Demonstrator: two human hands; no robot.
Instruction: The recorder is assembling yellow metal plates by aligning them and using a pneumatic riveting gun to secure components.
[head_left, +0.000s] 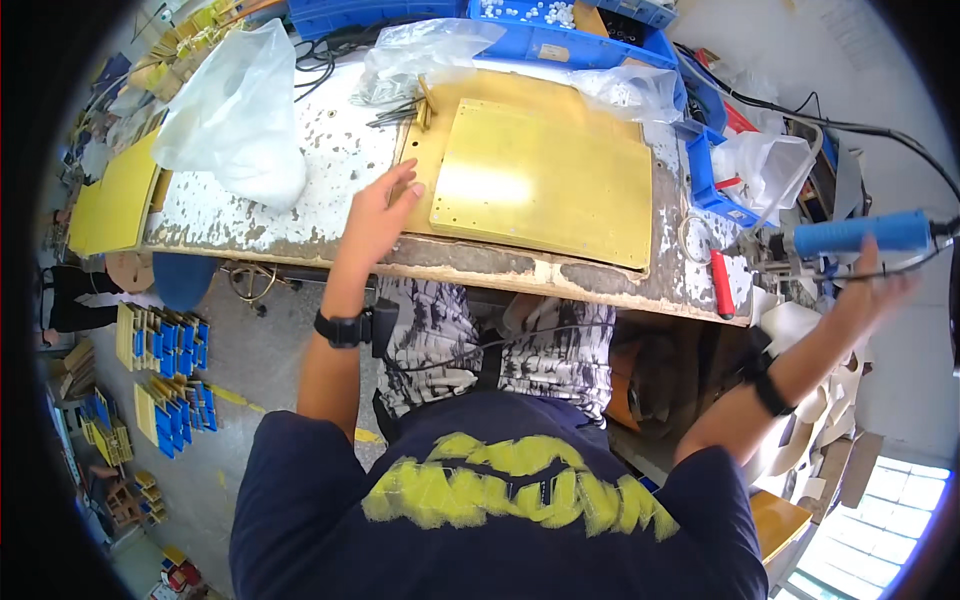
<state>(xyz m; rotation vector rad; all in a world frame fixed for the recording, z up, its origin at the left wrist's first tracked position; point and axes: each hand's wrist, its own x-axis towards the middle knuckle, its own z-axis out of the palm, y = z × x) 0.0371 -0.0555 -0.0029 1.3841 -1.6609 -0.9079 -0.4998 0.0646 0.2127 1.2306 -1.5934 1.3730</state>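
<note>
My left hand [380, 215] is at the left edge of the stack of yellow flat plates [540, 180], thumb and fingers apart, holding nothing. A larger yellow board [420, 175] lies under the stack. Off the table's right end, my right hand [868, 292] is raised just below a blue electric screwdriver [860, 236] on a black cable. One finger overlaps the tool's body while the others are spread, slightly blurred; no grip around it shows. By the far left corner of the plates are a small brass-coloured part [425, 108] and several dark thin rods [395, 113].
A red-handled tool [722, 285] lies at the table's front right corner. Clear plastic bags [240, 120] and blue bins [560, 42] line the back; another blue bin [712, 180] stands at right. Stacked blue-and-yellow pieces [165, 340] stand on the floor at left.
</note>
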